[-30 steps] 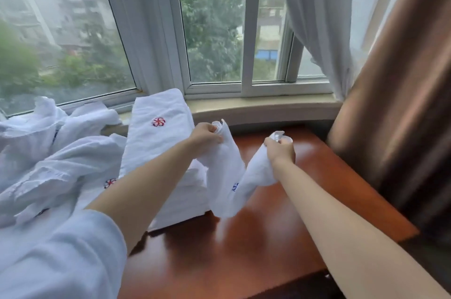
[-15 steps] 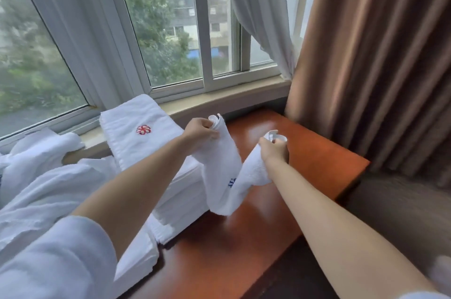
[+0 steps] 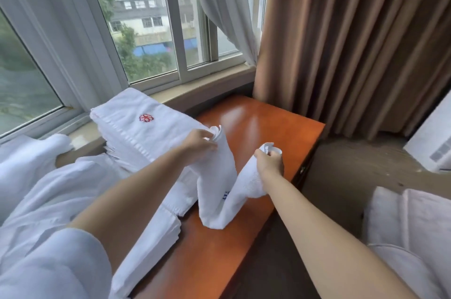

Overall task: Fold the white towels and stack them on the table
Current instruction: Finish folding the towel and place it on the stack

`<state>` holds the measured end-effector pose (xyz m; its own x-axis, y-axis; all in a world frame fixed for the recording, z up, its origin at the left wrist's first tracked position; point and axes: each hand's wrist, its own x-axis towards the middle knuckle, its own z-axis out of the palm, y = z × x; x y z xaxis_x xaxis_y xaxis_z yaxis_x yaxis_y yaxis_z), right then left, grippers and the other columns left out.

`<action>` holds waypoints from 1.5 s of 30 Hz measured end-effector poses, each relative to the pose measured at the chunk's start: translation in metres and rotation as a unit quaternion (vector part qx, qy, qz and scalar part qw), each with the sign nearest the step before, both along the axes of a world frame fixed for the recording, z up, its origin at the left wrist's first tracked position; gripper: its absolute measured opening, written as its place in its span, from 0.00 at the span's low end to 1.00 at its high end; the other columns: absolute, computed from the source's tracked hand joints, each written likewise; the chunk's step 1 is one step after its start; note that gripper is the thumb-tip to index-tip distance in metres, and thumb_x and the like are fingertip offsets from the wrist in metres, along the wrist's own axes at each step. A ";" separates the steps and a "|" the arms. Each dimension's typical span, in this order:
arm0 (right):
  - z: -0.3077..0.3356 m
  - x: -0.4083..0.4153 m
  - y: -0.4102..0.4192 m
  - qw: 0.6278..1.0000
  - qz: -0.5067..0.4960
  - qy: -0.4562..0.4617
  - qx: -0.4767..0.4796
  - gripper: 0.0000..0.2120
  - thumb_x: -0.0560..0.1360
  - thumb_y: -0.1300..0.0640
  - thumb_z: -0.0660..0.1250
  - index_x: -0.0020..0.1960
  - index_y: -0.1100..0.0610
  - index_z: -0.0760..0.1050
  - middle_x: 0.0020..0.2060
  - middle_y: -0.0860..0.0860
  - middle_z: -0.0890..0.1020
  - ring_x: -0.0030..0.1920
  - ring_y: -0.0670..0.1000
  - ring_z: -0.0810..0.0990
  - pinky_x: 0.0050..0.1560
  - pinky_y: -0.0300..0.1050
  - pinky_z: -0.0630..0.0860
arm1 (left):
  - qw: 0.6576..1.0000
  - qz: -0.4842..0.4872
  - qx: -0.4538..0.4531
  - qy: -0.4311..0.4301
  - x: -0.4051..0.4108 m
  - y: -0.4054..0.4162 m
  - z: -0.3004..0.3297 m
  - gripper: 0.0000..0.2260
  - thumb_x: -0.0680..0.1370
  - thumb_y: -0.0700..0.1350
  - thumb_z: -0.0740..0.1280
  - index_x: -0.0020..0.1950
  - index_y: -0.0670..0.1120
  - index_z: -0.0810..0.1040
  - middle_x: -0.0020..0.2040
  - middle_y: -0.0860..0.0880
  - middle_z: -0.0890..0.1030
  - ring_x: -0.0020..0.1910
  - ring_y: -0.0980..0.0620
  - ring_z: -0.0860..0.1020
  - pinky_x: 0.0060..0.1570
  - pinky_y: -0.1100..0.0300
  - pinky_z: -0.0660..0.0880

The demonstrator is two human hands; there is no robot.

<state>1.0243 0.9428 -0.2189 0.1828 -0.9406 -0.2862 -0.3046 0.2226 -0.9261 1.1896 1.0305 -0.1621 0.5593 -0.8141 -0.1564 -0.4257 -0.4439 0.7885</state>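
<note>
A small white towel [image 3: 220,184] with a blue mark hangs in a U between my two hands above the glossy orange-brown table [image 3: 258,122]. My left hand [image 3: 199,143] grips one bunched end and my right hand [image 3: 269,160] grips the other; the sagging middle touches the tabletop. To the left a stack of folded white towels [image 3: 136,127] with a red emblem on top lies across the table's back left and the window sill. A second low folded pile [image 3: 148,242] sits nearer me on the table's left edge.
Loose white towels [image 3: 31,191] are heaped at the left. A window and sill run along the back, and brown curtains [image 3: 353,42] hang close behind the table's right corner. White pillows [image 3: 410,225] lie at the lower right, a white unit [image 3: 434,142] at far right.
The camera has swung right and down, so the table and stack sit further left in view. Both hands keep the same hold on the towel ends, staying about the same distance apart.
</note>
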 end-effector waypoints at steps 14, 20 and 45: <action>-0.016 -0.008 0.158 0.997 -0.079 -0.004 0.004 0.08 0.75 0.54 0.63 0.52 0.55 0.73 0.39 0.50 0.75 0.43 0.53 0.75 0.42 0.44 0.68 | 0.997 -0.061 0.013 0.037 0.034 0.120 -0.040 0.10 0.75 0.38 0.70 0.53 0.49 0.79 0.38 0.51 0.78 0.35 0.53 0.77 0.32 0.66 0.72; -0.022 -0.007 0.227 0.995 -0.095 -0.019 -0.002 0.03 0.74 0.54 0.63 0.43 0.52 0.71 0.39 0.50 0.77 0.41 0.50 0.76 0.40 0.45 0.69 | 0.996 -0.065 0.031 0.050 0.045 0.179 -0.055 0.07 0.74 0.34 0.69 0.48 0.46 0.78 0.36 0.48 0.77 0.32 0.53 0.76 0.32 0.64 0.71; -0.006 0.122 0.283 0.979 -0.176 -0.089 -0.057 0.04 0.72 0.58 0.65 0.41 0.58 0.74 0.36 0.51 0.78 0.38 0.52 0.75 0.39 0.45 0.70 | 1.000 0.012 -0.008 0.016 0.221 0.209 -0.021 0.07 0.70 0.35 0.63 0.32 0.42 0.74 0.32 0.42 0.73 0.29 0.46 0.69 0.27 0.63 0.64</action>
